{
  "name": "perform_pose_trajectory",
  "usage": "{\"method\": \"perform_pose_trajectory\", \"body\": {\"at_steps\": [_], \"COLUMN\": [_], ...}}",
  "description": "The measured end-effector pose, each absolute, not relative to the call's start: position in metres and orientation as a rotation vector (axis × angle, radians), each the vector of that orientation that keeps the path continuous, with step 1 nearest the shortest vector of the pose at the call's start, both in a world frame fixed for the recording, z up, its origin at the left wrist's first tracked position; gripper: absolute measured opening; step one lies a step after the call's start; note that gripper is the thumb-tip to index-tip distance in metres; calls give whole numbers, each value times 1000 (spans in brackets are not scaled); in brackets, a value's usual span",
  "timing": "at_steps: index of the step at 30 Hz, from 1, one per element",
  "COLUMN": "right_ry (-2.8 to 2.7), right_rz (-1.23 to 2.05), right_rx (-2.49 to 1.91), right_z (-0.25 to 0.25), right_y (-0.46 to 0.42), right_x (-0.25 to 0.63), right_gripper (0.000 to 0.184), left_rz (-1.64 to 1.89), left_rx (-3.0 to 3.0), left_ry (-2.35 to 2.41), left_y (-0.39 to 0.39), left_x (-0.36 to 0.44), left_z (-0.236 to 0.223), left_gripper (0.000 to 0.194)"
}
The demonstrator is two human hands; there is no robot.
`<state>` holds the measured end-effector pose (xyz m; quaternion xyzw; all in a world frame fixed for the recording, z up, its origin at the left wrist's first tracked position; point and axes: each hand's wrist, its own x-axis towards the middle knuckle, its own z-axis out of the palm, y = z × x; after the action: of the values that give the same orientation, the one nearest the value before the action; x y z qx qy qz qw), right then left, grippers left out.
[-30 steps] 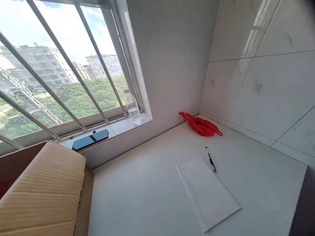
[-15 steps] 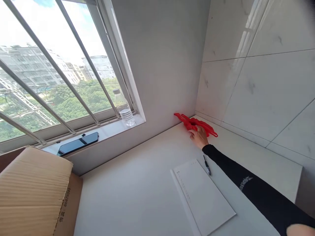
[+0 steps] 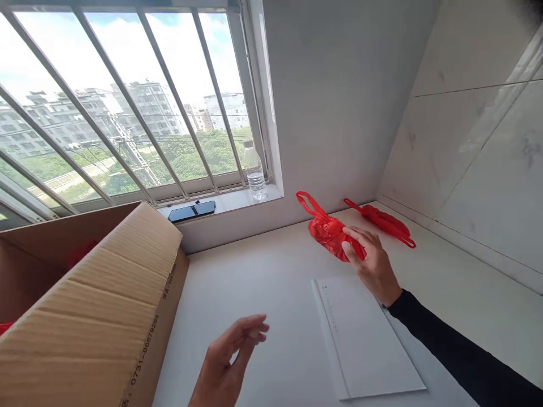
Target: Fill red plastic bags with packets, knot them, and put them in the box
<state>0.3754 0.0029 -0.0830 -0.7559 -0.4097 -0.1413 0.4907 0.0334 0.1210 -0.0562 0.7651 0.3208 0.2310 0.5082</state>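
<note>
Work surface beneath a barred window, seen from the head camera. The white tabletop (image 3: pixel 254 271) spans the lower centre and right of the frame. The window (image 3: pixel 171 85) occupies the upper left, its slanting metal bars crossing a view of buildings and greenery. A grey wall (image 3: pixel 331 113) fills the upper centre, meeting the tiled wall (image 3: pixel 475 147) at right. At lower left stands the cardboard box (image 3: pixel 106 282), one corrugated flap folded outward, with red material (image 3: pixel 80 254) partly visible inside. A white booklet (image 3: pixel 369 339) lies at lower right of centre, a column of small marks along its left side. The right hand (image 3: pixel 373 265), extending from a black sleeve right of centre, has its thumb and fingers closed on the gathered red bag (image 3: pixel 328 230). The left hand (image 3: pixel 227 362), at bottom centre, is empty, its fingers curved and parted from the thumb; the two hands are well apart. The gripped bag lies right of centre, a handle loop reaching toward the upper left; whether its underside touches the tabletop cannot be determined. Behind it, near the wall corner, rests the second red bag (image 3: pixel 384 220), flatter in form. On the windowsill are a dark phone (image 3: pixel 192 211), lying flat, and, to its right, an upright clear bottle (image 3: pixel 256 180).
</note>
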Motion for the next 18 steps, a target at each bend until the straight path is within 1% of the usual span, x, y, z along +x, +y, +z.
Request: {"method": "perform_pose_trajectory", "body": {"at_steps": [3,5,7,10,13,18], "right_ry": [-995,-1027,-1054,-1028,-1031,-1117], "right_rz": [-60,106,286,501,530,496], "right_rx": [-1668,-1601,-1581,-1606,-1623,-1589], "right_z": [-77,-81,-91,-105,-112,-106], "right_y": [-20,-33,-42,-54,-64,-76], "right_x": [307,271,243,217,205,202], "right_gripper": [34,23,17,16,14,18], "left_rz": [706,777,751,614,497,446], "left_rx": [1696,1670,1670,1681,1698,1742], "left_ry": [898,966,978,945,883,721], "left_y": [125,119,107,84,63,35], "left_x": [50,52,47,33,19,12], "left_z": [-81,-92,-98,-99,-95,-87], "left_gripper": [46,50,49,38,35,30]}}
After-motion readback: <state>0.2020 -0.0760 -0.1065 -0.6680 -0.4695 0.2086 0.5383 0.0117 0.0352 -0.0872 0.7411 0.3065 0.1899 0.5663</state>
